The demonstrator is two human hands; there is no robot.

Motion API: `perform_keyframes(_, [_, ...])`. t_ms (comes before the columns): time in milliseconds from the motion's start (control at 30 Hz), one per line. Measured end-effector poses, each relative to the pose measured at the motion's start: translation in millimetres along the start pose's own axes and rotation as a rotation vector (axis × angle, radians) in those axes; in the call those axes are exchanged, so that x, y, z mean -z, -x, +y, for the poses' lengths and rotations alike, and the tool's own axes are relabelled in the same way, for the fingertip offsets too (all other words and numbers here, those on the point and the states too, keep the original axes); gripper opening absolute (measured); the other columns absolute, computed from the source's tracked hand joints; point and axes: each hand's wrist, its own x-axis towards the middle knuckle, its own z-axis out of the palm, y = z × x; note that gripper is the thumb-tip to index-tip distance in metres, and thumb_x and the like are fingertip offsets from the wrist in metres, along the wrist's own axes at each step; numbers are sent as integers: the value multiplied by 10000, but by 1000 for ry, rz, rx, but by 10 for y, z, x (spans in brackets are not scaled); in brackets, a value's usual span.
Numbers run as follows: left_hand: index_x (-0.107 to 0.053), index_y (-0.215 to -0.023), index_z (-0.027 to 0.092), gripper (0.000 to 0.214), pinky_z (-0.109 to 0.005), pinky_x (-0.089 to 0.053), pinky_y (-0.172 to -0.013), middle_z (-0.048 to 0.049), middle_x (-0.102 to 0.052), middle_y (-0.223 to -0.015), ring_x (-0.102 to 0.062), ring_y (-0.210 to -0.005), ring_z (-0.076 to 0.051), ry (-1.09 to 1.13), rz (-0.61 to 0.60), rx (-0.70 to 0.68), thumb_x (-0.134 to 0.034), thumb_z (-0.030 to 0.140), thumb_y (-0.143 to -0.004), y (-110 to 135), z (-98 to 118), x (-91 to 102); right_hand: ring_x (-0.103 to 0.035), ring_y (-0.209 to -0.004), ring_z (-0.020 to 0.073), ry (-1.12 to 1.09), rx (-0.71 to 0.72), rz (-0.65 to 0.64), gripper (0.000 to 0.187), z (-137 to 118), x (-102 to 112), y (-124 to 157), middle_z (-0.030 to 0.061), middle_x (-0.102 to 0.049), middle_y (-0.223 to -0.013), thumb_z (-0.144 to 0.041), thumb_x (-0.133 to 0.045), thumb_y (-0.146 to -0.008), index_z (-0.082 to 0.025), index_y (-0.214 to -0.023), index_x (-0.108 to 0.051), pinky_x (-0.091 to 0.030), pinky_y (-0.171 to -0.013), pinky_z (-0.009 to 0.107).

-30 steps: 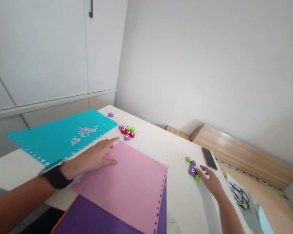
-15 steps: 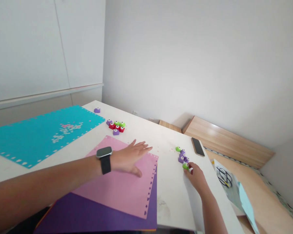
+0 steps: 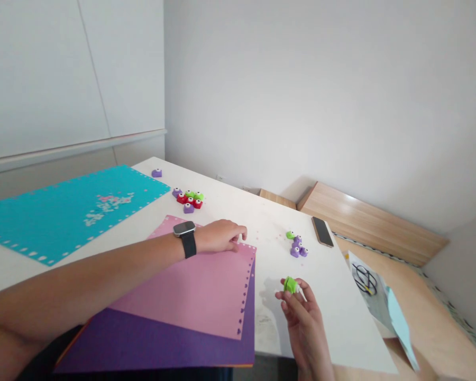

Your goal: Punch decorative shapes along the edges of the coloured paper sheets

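My right hand [image 3: 301, 317] is shut on a green craft paper punch [image 3: 291, 284], held up above the white table near its front. My left hand [image 3: 222, 236] lies curled at the top right edge of a pink perforated sheet [image 3: 190, 280]. Beneath that sheet sits a purple sheet [image 3: 154, 338]. Whether my left fingers pinch the pink edge is hidden. A small group of purple and green punches [image 3: 297, 246] stands right of the sheet, and a second group of red, green and purple punches [image 3: 188, 200] stands farther back.
The white table [image 3: 333, 312] also holds a teal perforated sheet [image 3: 63, 211] scattered with paper bits, a lone purple punch [image 3: 156, 173] and a black phone [image 3: 322, 232]. Past the right table edge lie a clear bag with cable [image 3: 365, 280] and a wooden board [image 3: 373, 222].
My right hand has lifted a green punch out of the right group and drawn it toward me. My left hand has slid to the pink sheet's top edge and curled.
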Motion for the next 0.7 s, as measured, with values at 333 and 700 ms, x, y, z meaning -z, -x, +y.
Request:
perform_keyframes(333, [-582, -997, 191, 376, -296, -438, -809, -60, -679, -986, -613, -904, -231, 195, 201, 65, -457, 545, -972, 106, -224, 544, -732, -1040, 231, -210, -64, 17, 364, 57, -331, -154, 14, -728, -1155, -408, -874, -717, -292, -1016, -701, -640, -705, 264])
perform_keyframes(700, [-547, -939, 202, 384, -306, -449, -794, -20, -634, -917, -606, -870, -235, 316, 441, 151, -467, 577, -969, 251, -524, 395, -731, -1034, 228, -129, 25, 77, 439, 13, -427, -384, 37, -747, -1062, -305, -927, -670, -202, -1052, -736, -561, -632, 152])
